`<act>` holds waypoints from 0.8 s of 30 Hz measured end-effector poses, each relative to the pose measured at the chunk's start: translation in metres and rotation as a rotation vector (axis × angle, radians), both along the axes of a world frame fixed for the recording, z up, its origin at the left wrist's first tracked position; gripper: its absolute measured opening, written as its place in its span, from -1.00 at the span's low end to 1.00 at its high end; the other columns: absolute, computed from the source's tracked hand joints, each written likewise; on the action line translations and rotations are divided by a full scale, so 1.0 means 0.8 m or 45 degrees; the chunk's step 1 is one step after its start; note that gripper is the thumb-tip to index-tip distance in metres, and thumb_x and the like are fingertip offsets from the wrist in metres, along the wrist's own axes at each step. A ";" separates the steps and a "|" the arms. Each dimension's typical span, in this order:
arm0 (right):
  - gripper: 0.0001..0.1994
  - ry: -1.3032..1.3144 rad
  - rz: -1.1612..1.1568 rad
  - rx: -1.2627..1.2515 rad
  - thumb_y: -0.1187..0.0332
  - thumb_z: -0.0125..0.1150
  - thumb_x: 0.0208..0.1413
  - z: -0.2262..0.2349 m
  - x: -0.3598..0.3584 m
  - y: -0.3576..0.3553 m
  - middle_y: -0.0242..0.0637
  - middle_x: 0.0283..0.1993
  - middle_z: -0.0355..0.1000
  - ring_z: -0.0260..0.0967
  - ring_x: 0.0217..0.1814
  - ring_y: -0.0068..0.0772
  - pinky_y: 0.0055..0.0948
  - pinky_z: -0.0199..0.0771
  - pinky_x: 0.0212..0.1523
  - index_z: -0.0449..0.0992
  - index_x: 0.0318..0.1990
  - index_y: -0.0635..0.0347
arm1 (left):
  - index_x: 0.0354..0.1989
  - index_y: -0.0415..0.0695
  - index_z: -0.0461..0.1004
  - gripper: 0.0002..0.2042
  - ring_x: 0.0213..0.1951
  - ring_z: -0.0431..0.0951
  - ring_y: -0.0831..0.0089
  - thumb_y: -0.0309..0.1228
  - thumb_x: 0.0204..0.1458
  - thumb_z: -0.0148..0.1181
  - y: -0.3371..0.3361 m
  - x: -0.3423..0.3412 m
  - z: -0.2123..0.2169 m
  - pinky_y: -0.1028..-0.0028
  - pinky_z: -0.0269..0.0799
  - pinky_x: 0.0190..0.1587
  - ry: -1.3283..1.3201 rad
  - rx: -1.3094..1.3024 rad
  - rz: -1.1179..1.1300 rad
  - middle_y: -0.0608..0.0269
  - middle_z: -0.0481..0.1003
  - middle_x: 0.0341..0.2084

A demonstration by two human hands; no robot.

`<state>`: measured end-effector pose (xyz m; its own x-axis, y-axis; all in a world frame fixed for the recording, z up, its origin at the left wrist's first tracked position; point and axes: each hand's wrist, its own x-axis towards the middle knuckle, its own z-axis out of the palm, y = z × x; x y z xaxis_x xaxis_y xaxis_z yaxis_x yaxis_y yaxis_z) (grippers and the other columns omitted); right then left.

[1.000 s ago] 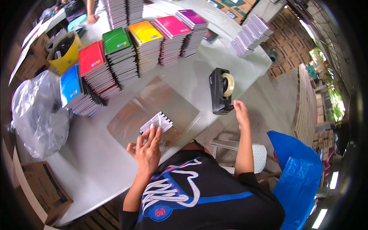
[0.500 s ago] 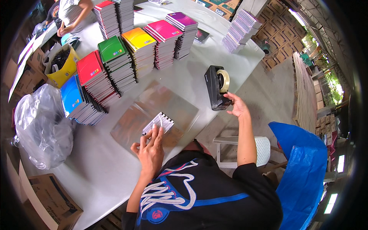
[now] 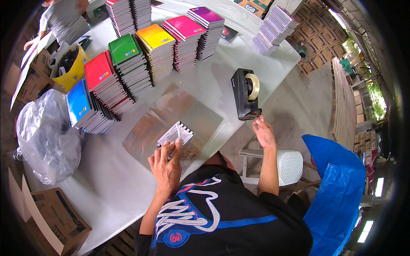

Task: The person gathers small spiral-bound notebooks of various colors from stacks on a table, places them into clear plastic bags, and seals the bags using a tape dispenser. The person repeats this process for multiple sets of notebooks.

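Head view: one left hand (image 3: 165,170), fingers slightly apart, rests on one small white pad (image 3: 175,133), dark-striped along an edge, atop glossy clear plastic (image 3: 173,104); one right hand (image 3: 264,135), pinch indiscernible, meets one black dispenser (image 3: 239,96) holding one tape ring (image 3: 256,87); six front notebook stacks (image 3: 124,50), spiral-bound.

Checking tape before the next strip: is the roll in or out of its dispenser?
In: the pale tape roll sits in the black dispenser, its ring showing beside the dark side wall.
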<state>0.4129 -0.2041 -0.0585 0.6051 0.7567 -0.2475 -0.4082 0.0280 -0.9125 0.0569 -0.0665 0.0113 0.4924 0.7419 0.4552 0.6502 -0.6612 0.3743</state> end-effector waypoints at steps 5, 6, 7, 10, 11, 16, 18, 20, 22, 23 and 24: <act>-0.68 -0.031 -0.066 -0.260 0.26 0.25 0.02 0.018 -0.022 0.002 -0.43 0.38 -0.04 -0.04 0.36 -0.39 -0.15 -0.41 0.36 0.54 -0.13 0.27 | -0.04 0.09 0.49 -0.59 -0.21 0.43 0.39 -0.53 -0.14 0.20 0.000 0.000 -0.004 0.37 0.21 -0.15 0.017 0.009 0.004 0.41 0.47 -0.24; -0.69 -0.038 -0.085 -0.271 0.23 0.25 0.01 0.014 -0.022 0.003 -0.40 0.38 -0.03 -0.06 0.37 -0.38 -0.16 -0.38 0.36 0.56 -0.18 0.27 | -0.03 0.06 0.46 -0.58 -0.21 0.43 0.38 -0.53 -0.14 0.21 0.001 0.001 -0.003 0.36 0.21 -0.15 0.020 0.012 0.017 0.40 0.48 -0.24; -0.70 -0.042 -0.107 -0.286 0.20 0.26 0.01 0.006 -0.021 0.001 -0.37 0.38 -0.02 -0.08 0.38 -0.37 -0.17 -0.35 0.36 0.58 -0.23 0.28 | -0.01 0.04 0.44 -0.57 -0.21 0.43 0.36 -0.53 -0.14 0.22 0.001 0.002 -0.002 0.35 0.21 -0.14 0.025 0.012 0.026 0.40 0.49 -0.24; -0.70 -0.365 -0.183 -0.416 0.16 0.25 0.02 -0.009 -0.016 0.002 -0.30 0.35 0.05 -0.07 0.38 -0.29 -0.23 -0.20 0.33 0.61 -0.29 0.24 | 0.03 -0.03 0.36 -0.54 -0.17 0.44 0.32 -0.51 -0.14 0.20 0.001 0.001 -0.010 0.32 0.22 -0.11 -0.042 -0.089 0.031 0.30 0.48 -0.20; -0.71 -0.525 -0.207 -0.470 0.15 0.24 0.02 -0.011 -0.014 0.003 -0.27 0.34 0.07 -0.05 0.37 -0.26 -0.26 -0.14 0.32 0.62 -0.29 0.21 | 0.04 -0.05 0.34 -0.53 -0.15 0.44 0.31 -0.51 -0.14 0.18 0.001 0.000 -0.015 0.31 0.22 -0.09 -0.079 -0.137 0.032 0.26 0.48 -0.18; -0.73 -1.393 -0.478 -1.229 0.14 0.20 0.04 -0.010 -0.025 -0.023 -0.16 -0.17 0.48 0.39 -0.16 -0.12 -0.31 0.32 -0.07 0.61 -0.27 0.14 | 0.04 -0.12 0.25 -0.46 -0.23 0.45 0.27 -0.57 -0.20 0.26 0.001 -0.005 -0.024 0.28 0.23 -0.11 -0.225 -0.071 -0.024 0.29 0.51 -0.26; -0.74 -1.437 -0.512 -1.104 0.16 0.17 0.06 0.007 -0.034 -0.013 -0.18 -0.39 0.50 0.43 -0.38 -0.17 -0.35 0.39 -0.25 0.60 -0.28 0.15 | 0.05 -0.13 0.20 -0.41 -0.27 0.46 0.25 -0.60 -0.23 0.29 0.003 -0.004 -0.031 0.27 0.23 -0.14 -0.280 -0.022 -0.052 0.30 0.52 -0.27; -0.75 -1.448 -0.372 -0.791 0.19 0.15 0.08 0.044 -0.071 0.010 -0.25 -0.57 0.47 0.40 -0.53 -0.31 -0.40 0.39 -0.40 0.60 -0.27 0.16 | 0.05 -0.14 0.20 -0.41 -0.26 0.46 0.25 -0.60 -0.23 0.30 0.003 -0.006 -0.031 0.27 0.23 -0.15 -0.260 -0.039 -0.055 0.29 0.51 -0.27; -0.77 -1.198 -0.115 -0.445 0.22 0.11 0.11 0.075 -0.119 0.047 -0.36 -0.58 0.45 0.35 -0.53 -0.56 -0.53 0.33 -0.46 0.59 -0.27 0.17 | 0.10 -0.16 0.21 -0.36 -0.23 0.47 0.27 -0.59 -0.26 0.30 0.006 -0.006 -0.040 0.27 0.26 -0.15 -0.354 0.006 -0.100 0.21 0.49 -0.24; -0.76 -1.037 0.014 -0.308 0.23 0.11 0.13 0.095 -0.152 0.065 -0.40 -0.61 0.42 0.30 -0.55 -0.63 -0.58 0.29 -0.49 0.60 -0.30 0.20 | 0.10 -0.16 0.21 -0.36 -0.23 0.47 0.27 -0.59 -0.25 0.30 0.006 -0.006 -0.043 0.28 0.26 -0.15 -0.363 0.015 -0.100 0.21 0.49 -0.24; -0.75 -0.876 0.133 -0.169 0.23 0.10 0.14 0.112 -0.186 0.080 -0.44 -0.64 0.38 0.25 -0.57 -0.70 -0.63 0.25 -0.52 0.60 -0.33 0.23 | 0.11 -0.16 0.21 -0.36 -0.24 0.47 0.28 -0.59 -0.25 0.30 0.007 -0.006 -0.044 0.28 0.26 -0.15 -0.373 0.028 -0.105 0.21 0.49 -0.24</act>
